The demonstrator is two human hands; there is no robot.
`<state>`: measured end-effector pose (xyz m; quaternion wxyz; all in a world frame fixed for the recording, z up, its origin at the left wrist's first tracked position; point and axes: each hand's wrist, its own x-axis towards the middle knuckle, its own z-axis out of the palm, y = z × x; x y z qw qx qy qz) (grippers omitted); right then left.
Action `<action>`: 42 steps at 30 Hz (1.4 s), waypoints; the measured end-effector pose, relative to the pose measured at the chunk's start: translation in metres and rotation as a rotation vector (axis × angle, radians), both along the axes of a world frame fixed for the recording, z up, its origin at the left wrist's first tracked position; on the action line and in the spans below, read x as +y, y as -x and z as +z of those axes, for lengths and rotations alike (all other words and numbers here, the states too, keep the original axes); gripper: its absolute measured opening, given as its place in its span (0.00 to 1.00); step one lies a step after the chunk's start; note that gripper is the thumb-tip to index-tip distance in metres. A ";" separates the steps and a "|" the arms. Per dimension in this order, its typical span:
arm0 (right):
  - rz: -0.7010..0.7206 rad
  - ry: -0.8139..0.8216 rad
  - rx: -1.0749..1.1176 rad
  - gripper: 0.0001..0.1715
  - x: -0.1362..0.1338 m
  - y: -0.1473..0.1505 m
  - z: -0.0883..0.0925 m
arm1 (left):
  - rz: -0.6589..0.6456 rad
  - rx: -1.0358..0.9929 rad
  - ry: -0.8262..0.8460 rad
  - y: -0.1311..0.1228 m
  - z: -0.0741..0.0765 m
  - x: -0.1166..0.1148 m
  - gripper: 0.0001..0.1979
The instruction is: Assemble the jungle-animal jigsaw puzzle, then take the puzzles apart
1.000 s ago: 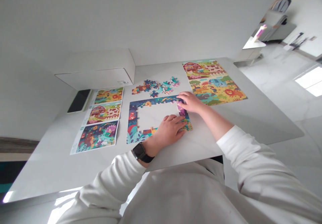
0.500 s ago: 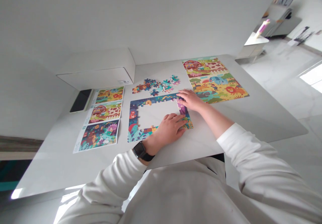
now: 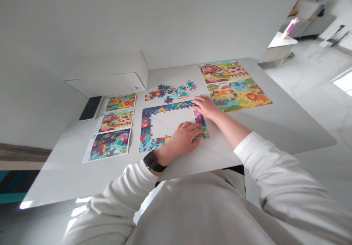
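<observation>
A rectangular jigsaw puzzle border [image 3: 145,127] with a dark blue and leafy pattern lies flat on the table, its middle bare. Across its lower right part rests my left hand [image 3: 184,138], fingers stretched toward the right side and partly covering it. My right hand [image 3: 205,107] lies on the upper right corner with its fingers extended to the left. Neither hand visibly grips a piece. Beyond the border's top edge is a loose heap of puzzle pieces [image 3: 173,92], in blue, orange and turquoise.
On the right lie two finished-looking pictures, a farm scene [image 3: 217,72] and a savanna scene [image 3: 239,94]. A printed picture sheet [image 3: 110,127] is at left, beside a dark-screened phone [image 3: 90,108]. Behind them stands a white box [image 3: 110,83] against the wall.
The camera view has shifted slightly. My hands stay on the right side of the border, with only a slight movement of the right fingers, and the pieces look unmoved.
</observation>
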<state>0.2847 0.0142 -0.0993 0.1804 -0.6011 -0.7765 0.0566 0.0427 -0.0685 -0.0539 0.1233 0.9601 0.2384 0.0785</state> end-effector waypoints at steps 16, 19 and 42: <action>-0.002 -0.054 -0.020 0.25 -0.003 0.003 0.002 | -0.099 0.062 -0.098 -0.007 -0.002 0.002 0.22; 0.009 -0.072 -0.031 0.25 -0.003 0.002 0.001 | -0.117 0.080 -0.110 -0.005 -0.003 0.003 0.23; 0.041 -0.059 -0.029 0.31 -0.031 -0.001 0.008 | -0.012 0.019 -0.118 0.014 -0.005 0.010 0.31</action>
